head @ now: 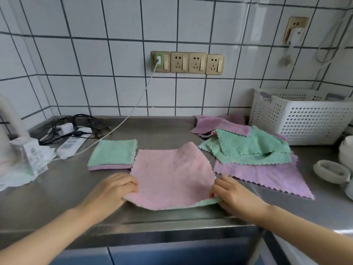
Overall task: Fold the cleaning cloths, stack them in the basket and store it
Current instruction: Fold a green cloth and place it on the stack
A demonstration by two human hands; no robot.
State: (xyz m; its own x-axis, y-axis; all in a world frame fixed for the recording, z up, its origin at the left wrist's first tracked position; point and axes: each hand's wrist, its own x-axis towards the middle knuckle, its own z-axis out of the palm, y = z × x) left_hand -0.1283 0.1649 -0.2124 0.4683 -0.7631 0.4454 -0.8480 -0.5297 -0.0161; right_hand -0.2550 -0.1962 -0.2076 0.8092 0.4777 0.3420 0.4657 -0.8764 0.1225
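- The pink cloth lies spread on the steel surface, centred in front of the person, its far edge rucked up slightly towards the wall.
- Left hand grips the cloth's near-left corner; its fingers are curled over the edge. Right hand pinches the near-right corner, where the green underside shows.
- Governing relation: the held near edge runs left to right between the two hands, and the body of the cloth extends directly away from the fingers towards the wall. Judgement: a fold would carry this edge forward onto the far edge.
- Both hands sit equally near the cloth, one per corner; neither has the advantage.
- The folded stack, green on top of lilac, rests just beside the cloth's far-left corner, closer to the left hand.
- The unfolded pile of green and lilac cloths lies on the right side, nearer the right hand.
- The white perforated basket stands behind that pile against the wall, apart from both hands; whether it holds anything cannot be told.
- Judgement: task at an early stage; most cloths remain unfolded.
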